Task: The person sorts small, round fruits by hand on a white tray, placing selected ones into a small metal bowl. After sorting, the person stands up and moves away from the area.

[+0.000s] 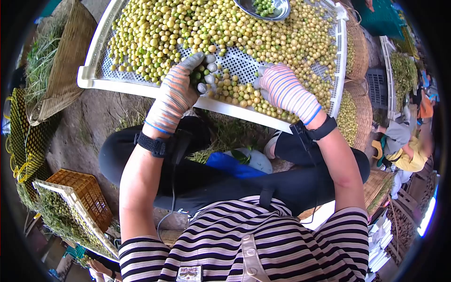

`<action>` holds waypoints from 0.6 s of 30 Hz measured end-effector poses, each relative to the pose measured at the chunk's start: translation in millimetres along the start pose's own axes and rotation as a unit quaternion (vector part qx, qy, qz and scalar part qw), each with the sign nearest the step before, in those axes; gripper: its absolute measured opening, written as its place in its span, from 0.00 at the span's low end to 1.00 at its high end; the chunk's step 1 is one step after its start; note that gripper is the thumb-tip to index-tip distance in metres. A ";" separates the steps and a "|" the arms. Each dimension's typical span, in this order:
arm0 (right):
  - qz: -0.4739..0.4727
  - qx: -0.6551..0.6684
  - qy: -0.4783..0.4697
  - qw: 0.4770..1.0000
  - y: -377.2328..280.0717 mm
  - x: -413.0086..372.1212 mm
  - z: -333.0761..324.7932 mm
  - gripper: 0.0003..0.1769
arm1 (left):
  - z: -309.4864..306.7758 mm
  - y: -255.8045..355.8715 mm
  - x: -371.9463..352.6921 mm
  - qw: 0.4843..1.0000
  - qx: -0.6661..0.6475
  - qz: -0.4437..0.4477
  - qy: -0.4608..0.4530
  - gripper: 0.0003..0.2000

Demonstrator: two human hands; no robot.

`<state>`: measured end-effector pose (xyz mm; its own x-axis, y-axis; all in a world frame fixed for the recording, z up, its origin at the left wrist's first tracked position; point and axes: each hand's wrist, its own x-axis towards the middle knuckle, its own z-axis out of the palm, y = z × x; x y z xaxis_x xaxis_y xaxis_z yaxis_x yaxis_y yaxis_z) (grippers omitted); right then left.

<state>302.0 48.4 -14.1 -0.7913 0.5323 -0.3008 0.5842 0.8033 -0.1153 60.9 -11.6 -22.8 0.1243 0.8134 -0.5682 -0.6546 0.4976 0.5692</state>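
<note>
We look down on a white-rimmed tray point(120, 86) with a perforated floor, over which pale yellow-green round fruits point(164, 28) lie in a broad layer, with the mesh visible in a gap between the two hands. The left hand point(177, 91), in a striped glove with grey fingers, is placed over the tray's near edge; its fingers are curled inward and cupped around several darker green fruits point(199, 75), which we see between the thumb and the fingertips. The right hand point(287, 90), similarly gloved, reaches into the tray beside the loose fruits; its fingers are bent and close together, but we cannot tell whether they are closed on anything. We note a dark band at each wrist — the left band point(152, 144) and the right band point(323, 128) — and a metal bowl point(277, 16) at the far side of the tray, standing among the pale fruits and containing small green fruits point(264, 6). Below the near rim, between the wearer's dark-clad legs, we find a blue object point(230, 164) beside a pale rounded one point(257, 161). Woven baskets point(362, 110) holding more fruits stand along the tray's right side; at lower left we see an orange-brown crate point(82, 185), and at far right a person in yellow point(412, 157), well apart from the tray.
</note>
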 end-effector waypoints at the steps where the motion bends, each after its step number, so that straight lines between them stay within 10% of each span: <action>1: -0.018 0.007 0.022 1.000 0.7 0.0 -0.8 0.10 | -0.1 -2.1 0.8 1.000 0.003 0.000 -0.002 0.12; 11: -0.027 0.370 0.186 0.910 -5.0 20.2 -26.0 0.08 | 20.6 -26.1 1.2 0.996 0.013 -0.087 -0.029 0.15; 14: 0.080 0.189 0.309 0.928 28.4 40.9 -6.7 0.11 | 21.8 -28.7 1.5 0.990 0.006 -0.094 -0.107 0.13; 18: 0.158 0.081 0.163 0.971 44.5 31.2 -10.6 0.12 | 26.1 -28.5 2.4 0.993 -0.001 -0.086 -0.086 0.11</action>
<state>301.4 103.6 -18.6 -0.5681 0.8223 -0.0331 0.8064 0.5481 -0.2221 99.3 -16.0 -24.8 0.3599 0.7560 -0.5467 -0.6144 0.6331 0.4710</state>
